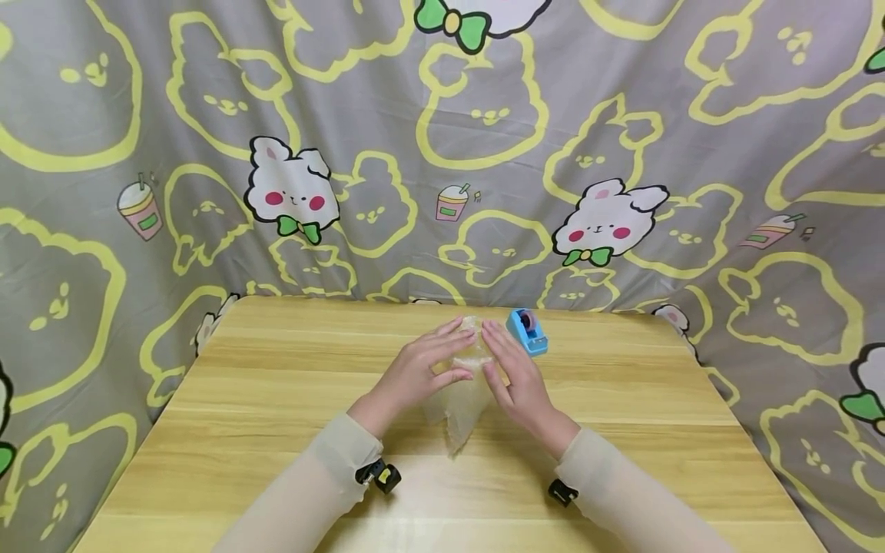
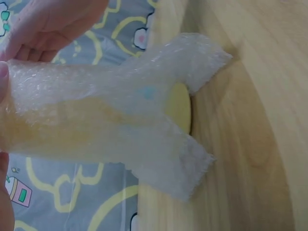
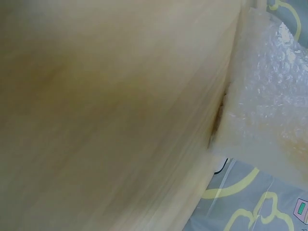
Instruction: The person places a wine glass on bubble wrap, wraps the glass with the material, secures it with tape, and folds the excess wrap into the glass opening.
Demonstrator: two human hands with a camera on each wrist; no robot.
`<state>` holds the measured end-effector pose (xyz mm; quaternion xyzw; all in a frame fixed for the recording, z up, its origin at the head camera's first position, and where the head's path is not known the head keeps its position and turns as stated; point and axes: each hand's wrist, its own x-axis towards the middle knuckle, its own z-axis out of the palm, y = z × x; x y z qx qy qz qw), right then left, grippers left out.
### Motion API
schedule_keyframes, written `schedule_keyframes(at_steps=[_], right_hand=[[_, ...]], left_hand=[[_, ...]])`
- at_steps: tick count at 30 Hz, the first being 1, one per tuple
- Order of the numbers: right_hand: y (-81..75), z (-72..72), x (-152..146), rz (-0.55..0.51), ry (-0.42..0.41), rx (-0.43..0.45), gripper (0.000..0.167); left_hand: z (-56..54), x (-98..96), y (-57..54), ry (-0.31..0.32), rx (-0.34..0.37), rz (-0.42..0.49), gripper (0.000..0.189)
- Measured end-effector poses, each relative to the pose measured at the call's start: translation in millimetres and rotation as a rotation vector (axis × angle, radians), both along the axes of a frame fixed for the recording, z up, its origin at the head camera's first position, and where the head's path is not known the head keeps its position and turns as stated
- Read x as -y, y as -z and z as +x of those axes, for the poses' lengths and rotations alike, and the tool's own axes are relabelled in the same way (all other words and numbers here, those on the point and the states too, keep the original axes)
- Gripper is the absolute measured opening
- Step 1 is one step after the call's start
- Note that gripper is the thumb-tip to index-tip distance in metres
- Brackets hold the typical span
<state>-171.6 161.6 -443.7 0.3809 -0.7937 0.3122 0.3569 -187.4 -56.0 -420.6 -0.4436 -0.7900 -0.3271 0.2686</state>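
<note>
Clear bubble wrap (image 1: 465, 411) surrounds a yellowish upright object on the table, its loose ends flaring at the bottom. A round yellow base (image 2: 180, 108) shows between two flaps in the left wrist view. My left hand (image 1: 422, 369) holds the upper wrap from the left, fingers behind and thumb in front. From the other side my right hand (image 1: 522, 380) holds it too, thumb toward me. The right wrist view catches only part of the bubble wrap (image 3: 269, 91), with no hand. Wrap hides the object's shape.
A blue tape dispenser (image 1: 528, 332) with a roll in it stands just beyond my right hand. The wooden table (image 1: 290, 346) ends at a patterned grey curtain (image 1: 387, 115), which hangs behind it and along both sides.
</note>
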Motion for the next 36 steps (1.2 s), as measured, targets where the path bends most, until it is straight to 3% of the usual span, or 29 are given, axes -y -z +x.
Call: schedule_keyframes(at_steps=[5, 14, 20, 28, 36], right_hand=[[0.6, 2.9, -4.6, 0.011, -0.008, -0.087, 0.048], [-0.8, 6.1, -3.7, 0.004, -0.04, -0.199, 0.041], [1.2, 2.8, -3.6, -0.022, -0.045, -0.191, 0.038], [5.4, -9.2, -2.5, -0.068, -0.03, -0.171, 0.036], [2.3, -13.1, -4.8, -0.078, -0.054, -0.157, 0.034]], left_hand=[[3.3, 0.8, 4.5, -0.037, -0.068, -0.024, 0.058], [8.9, 8.0, 9.7, -0.013, -0.074, -0.054, 0.053], [6.6, 7.4, 7.3, -0.003, -0.084, -0.042, 0.049], [-1.8, 5.0, 6.6, 0.0, -0.043, -0.005, 0.044], [-7.7, 4.8, 5.8, 0.03, -0.096, 0.039, 0.031]])
